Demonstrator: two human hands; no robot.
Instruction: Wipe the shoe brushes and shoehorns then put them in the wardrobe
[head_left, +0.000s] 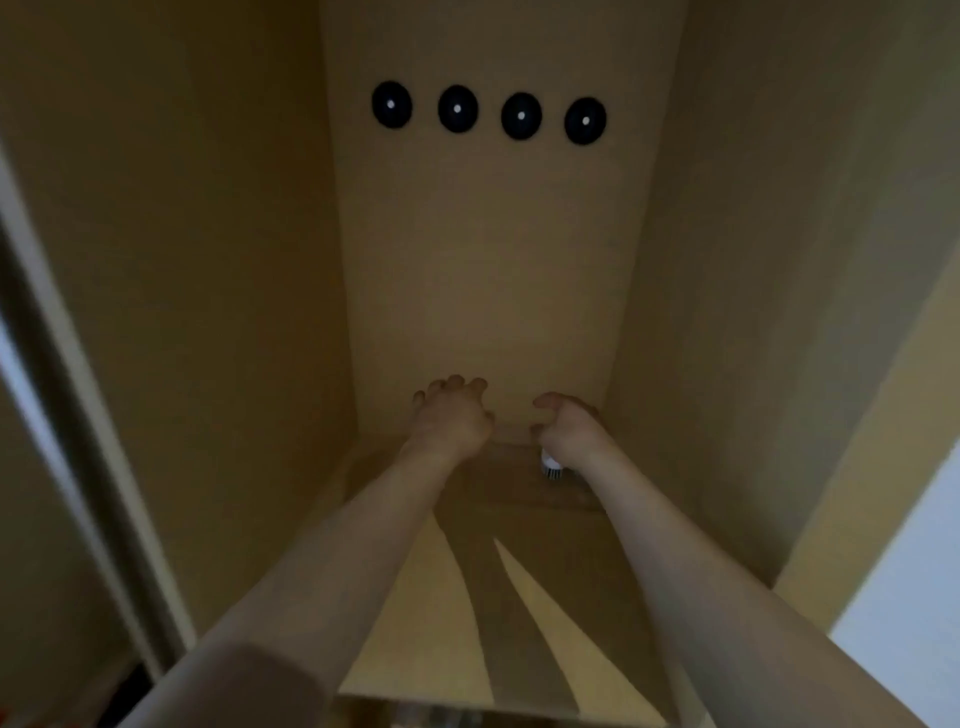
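Both my bare arms reach deep into the wardrobe (483, 291), a tall beige compartment. My left hand (452, 415) hovers near the back wall with its fingers loosely curled and holds nothing. My right hand (569, 426) is beside it, thumb and forefinger curved apart with nothing between them. A small white shoe brush (551, 463) with short bristles shows just under my right wrist, on the shadowed wardrobe floor (519, 493) at the back. Whether the wrist touches the brush I cannot tell. No shoehorn or cloth is visible.
Several round black knobs (488, 113) sit in a row high on the back wall. The wardrobe's side walls (208, 312) close in on left and right. A door frame (78, 415) runs down the left edge, and a pale panel (904, 597) shows at right.
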